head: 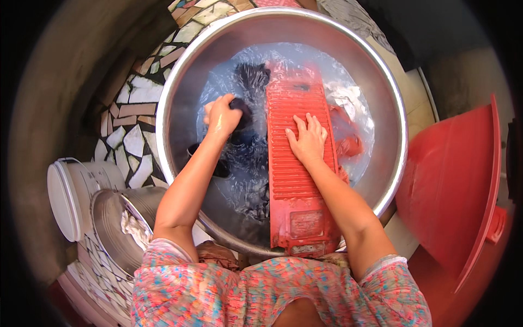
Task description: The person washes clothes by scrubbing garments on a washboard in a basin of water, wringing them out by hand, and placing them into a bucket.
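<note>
A wide metal basin (282, 12) of soapy water lies before me, with a red plastic washboard (302, 180) leaning in it, its far end under water. My right hand (308, 139) rests flat on the ridges, fingers slightly spread. Left of the board, my left hand (222, 114) is closed on a dark cloth (242, 113) over the water. More dark clothing (253, 75) floats beyond that hand. A white cloth (347, 98) and a red cloth (349, 146) lie in the water at the board's right. The submerged parts of the clothes are unclear.
A large red plastic tub (445, 180) stands tilted on the right. At the left are a lidded white bucket (90, 180) and a metal pot (102, 233) with a pale cloth (135, 229) inside. Broken-tile paving (141, 90) surrounds the basin's left side. A grey cloth lies at the top right.
</note>
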Demonstrator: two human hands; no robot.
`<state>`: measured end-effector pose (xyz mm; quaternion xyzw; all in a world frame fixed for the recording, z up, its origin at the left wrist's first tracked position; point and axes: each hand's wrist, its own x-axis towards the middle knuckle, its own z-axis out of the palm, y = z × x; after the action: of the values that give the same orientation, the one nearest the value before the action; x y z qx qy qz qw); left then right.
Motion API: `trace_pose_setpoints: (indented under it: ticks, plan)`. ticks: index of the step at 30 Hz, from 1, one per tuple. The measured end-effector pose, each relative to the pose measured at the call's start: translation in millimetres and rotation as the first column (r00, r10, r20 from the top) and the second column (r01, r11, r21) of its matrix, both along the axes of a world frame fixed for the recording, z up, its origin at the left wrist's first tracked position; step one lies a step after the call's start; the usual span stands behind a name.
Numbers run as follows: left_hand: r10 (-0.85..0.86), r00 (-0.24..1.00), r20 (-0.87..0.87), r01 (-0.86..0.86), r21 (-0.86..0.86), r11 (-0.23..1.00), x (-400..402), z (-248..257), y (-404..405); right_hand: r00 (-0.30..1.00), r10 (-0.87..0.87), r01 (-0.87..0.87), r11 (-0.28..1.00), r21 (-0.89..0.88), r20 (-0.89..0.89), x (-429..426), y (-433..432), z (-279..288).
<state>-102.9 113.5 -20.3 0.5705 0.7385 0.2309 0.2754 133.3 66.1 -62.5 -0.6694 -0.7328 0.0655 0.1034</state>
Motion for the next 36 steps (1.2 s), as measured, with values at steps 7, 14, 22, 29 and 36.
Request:
trace_pose_setpoints:
  ticks: [7, 14, 22, 29, 36]
  plan:
    - [-0.478, 0.45, 0.754, 0.169, 0.454, 0.875, 73.6, 125.6, -42.4, -0.331, -0.628, -0.219, 0.777, -0.59, -0.705, 31.8, 39.2, 41.3]
    - [-0.328, -0.06, 0.943, 0.328, 0.329, 0.886, 116.4, 101.9, -60.9, 0.22, -0.072, -0.452, 0.876, -0.167, -0.973, 67.7, 29.6, 64.7]
    - [-0.06, 0.912, 0.405, 0.119, -0.121, 0.985, 38.5, -34.6, -29.2, 0.632, -0.377, -0.09, 0.832, -0.548, -0.677, 127.2, 58.4, 41.0]
    - [-0.289, 0.949, -0.124, 0.3, 0.087, 0.95, 129.0, -52.7, 39.9, 0.964, -0.262, 0.251, 0.848, -0.466, 0.044, 23.7, 77.6, 27.8]
    - [-0.642, 0.754, -0.141, 0.657, 0.166, 0.735, 115.4, -34.5, -47.8, 0.956, 0.159, -0.163, 0.987, 0.004, -0.248, 61.7, -27.0, 19.6]
